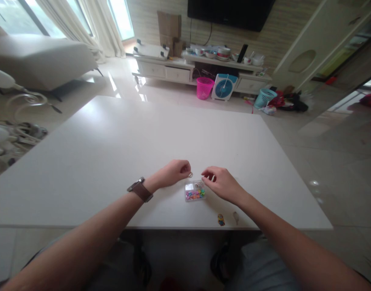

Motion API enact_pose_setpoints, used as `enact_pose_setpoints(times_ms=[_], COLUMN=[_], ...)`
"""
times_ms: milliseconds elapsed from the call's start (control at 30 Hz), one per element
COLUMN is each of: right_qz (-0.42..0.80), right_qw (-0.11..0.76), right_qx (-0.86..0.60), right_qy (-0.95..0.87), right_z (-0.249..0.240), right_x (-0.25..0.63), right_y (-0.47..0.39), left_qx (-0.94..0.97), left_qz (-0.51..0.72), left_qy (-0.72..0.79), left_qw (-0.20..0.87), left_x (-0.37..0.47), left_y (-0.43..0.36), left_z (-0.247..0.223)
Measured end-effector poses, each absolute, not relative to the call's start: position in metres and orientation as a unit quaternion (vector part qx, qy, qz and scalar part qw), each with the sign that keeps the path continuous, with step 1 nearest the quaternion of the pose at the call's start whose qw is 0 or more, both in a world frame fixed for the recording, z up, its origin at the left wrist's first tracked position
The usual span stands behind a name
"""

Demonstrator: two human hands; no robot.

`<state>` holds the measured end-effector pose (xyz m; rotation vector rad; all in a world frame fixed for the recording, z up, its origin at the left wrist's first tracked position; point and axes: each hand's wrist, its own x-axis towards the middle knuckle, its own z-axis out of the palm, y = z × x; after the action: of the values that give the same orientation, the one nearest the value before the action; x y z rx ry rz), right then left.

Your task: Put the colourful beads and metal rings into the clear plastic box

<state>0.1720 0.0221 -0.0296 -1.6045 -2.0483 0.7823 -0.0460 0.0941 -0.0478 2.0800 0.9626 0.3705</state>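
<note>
Left hand (177,169): thumb and fingertips pinched a small ring (190,175), which hung out past the fingertips over the table just beyond the far edge of the clear box (189,186). A tip pinch seemed chosen because the ring was thin and small; it left most of the loop exposed on the right, the side facing the other hand.

Right hand (223,182): fingers curled, thumb parted from them, nothing visible between. Taken as released, though a very tiny item could not be excluded at this resolution.

Box sat near the table's (161,133) near edge, between the forearms, presumably for short reach. Its dividers kept contents sorted: coloured pieces (194,195) in the near part, what looked like metal rings (199,185) at far right. Contents of the far left part could not be made out. A yellow and blue figure (221,220) and a small pale item (236,218) lay apart to the near right, probably set aside to leave the space at the box free.

Pose: both forearms angled inward from the near corners. Left wrist, wearing a watch (142,191), bent slightly, with the knuckles uppermost; right hand arched, palm turned left and down, fingertips just beside the box's far right corner.
</note>
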Motion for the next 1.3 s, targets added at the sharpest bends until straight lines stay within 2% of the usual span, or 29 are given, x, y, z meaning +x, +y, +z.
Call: enact_pose_setpoints(times_ms=[167,433,533,700,800,1033,1300], right_qz=[0.473,0.505,0.471,0.379,0.347,0.233,0.203], right_qw=[0.328,0.334,0.319,0.224,0.183,0.158,0.093], right_qx=[-0.531,-0.544,-0.562,-0.593,-0.595,-0.569,-0.551], right_qy=[-0.622,-0.581,-0.599,-0.675,-0.701,-0.772,-0.804], right_z=[-0.044,-0.051,-0.051,-0.047,-0.046,-0.044,-0.047], right_x=[0.162,0.163,0.166,0.166,0.162,0.163,0.172], right_y=[0.030,0.031,0.031,0.032,0.032,0.030,0.026], left_qx=[0.748,0.697,0.704,0.764,0.779,0.799,0.811], left_qz=[0.222,0.223,0.214,0.209,0.206,0.217,0.208], left_qy=[0.378,0.388,0.391,0.430,0.440,0.421,0.433], left_qw=[0.499,0.560,0.553,0.433,0.396,0.371,0.336], left_x=[-0.032,-0.032,-0.032,-0.037,-0.041,-0.044,-0.054], left_y=[0.076,0.065,0.065,0.073,0.076,0.074,0.084], left_z=[-0.041,-0.039,-0.040,-0.038,-0.035,-0.030,-0.027])
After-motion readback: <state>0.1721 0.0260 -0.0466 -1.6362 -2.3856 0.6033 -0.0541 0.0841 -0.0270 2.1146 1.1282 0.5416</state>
